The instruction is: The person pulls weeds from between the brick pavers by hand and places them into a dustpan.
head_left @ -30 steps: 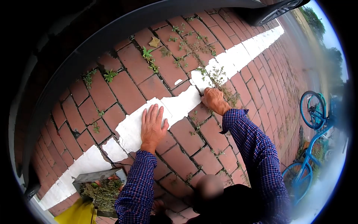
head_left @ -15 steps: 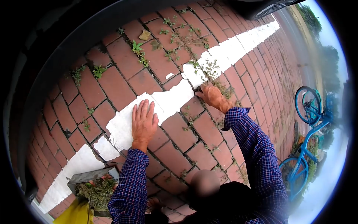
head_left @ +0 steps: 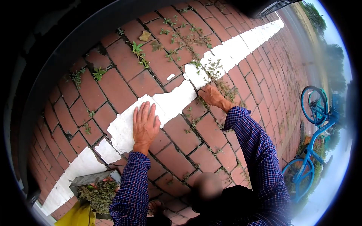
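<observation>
My left hand (head_left: 145,126) lies flat with fingers stretched out on the white painted stripe (head_left: 175,100) that crosses the red paving bricks (head_left: 177,158). My right hand (head_left: 214,97) is closed, its fingertips pinched down at a dark joint beside the stripe. Whatever they grip is hidden. Just beyond that hand, a straggly green weed (head_left: 213,71) spreads over the paint. Near my left forearm, a dustpan-like metal container (head_left: 88,178) holds a heap of pulled, partly dried weeds (head_left: 98,196).
More small weeds (head_left: 138,52) grow in the brick joints, with a dry leaf (head_left: 145,35) among them. A yellow object (head_left: 77,214) lies at the lower left. A blue bicycle (head_left: 310,147) stands to the right. A vehicle wheel (head_left: 273,8) shows at the top.
My right hand has shifted slightly left, and its fingers have drawn closer together at the joint. My left hand stays in place on the stripe.
</observation>
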`<action>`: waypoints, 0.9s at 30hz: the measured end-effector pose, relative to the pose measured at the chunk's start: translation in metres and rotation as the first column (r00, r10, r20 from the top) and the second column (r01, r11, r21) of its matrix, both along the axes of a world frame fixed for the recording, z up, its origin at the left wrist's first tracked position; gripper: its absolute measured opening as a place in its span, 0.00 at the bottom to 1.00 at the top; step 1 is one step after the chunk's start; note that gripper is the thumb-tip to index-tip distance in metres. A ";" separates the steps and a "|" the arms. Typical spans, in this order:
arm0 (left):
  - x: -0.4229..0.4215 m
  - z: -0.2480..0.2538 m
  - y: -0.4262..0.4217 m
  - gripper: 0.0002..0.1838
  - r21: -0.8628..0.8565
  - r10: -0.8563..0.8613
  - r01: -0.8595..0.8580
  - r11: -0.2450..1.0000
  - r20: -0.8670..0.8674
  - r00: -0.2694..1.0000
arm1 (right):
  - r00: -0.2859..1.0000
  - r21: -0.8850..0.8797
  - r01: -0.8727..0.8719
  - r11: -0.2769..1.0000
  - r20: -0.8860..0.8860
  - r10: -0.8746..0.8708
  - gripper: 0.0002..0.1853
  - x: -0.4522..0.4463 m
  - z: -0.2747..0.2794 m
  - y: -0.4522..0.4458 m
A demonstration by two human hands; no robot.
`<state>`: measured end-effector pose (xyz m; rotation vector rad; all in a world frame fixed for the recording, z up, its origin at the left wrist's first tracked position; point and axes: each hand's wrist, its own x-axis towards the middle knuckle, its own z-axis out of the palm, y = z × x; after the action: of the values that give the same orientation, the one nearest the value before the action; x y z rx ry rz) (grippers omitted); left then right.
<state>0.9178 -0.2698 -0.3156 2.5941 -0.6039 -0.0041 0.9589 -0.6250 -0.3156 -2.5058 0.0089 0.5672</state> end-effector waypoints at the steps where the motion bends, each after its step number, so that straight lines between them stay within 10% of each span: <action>1: 0.000 0.000 0.000 0.28 0.000 0.000 0.000 1.000 0.002 1.000 | 1.000 0.004 0.002 1.000 0.000 -0.002 0.14 -0.001 -0.002 -0.001; 3: 0.000 0.001 -0.001 0.28 0.010 -0.001 0.001 1.000 -0.013 1.000 | 0.948 -0.176 -0.278 0.944 0.106 0.299 0.14 -0.004 -0.011 -0.008; 5: 0.002 0.001 0.000 0.29 0.020 -0.001 0.002 1.000 -0.028 1.000 | 0.947 0.152 -0.318 0.936 0.108 0.304 0.15 -0.007 0.018 0.031; 10: 0.001 0.003 -0.004 0.29 0.023 -0.007 0.007 1.000 0.004 1.000 | 0.911 0.261 -0.407 0.875 0.049 0.409 0.13 -0.031 0.081 0.127; 27: 0.006 0.004 -0.003 0.29 0.035 -0.011 0.012 0.999 -0.012 1.000 | 0.774 -0.172 -0.147 0.974 0.593 0.222 0.15 0.204 -0.018 0.099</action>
<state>0.9238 -0.2731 -0.3114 2.6227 -0.6196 -0.0344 1.1629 -0.5262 -0.3339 -2.7076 -0.4694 -0.2080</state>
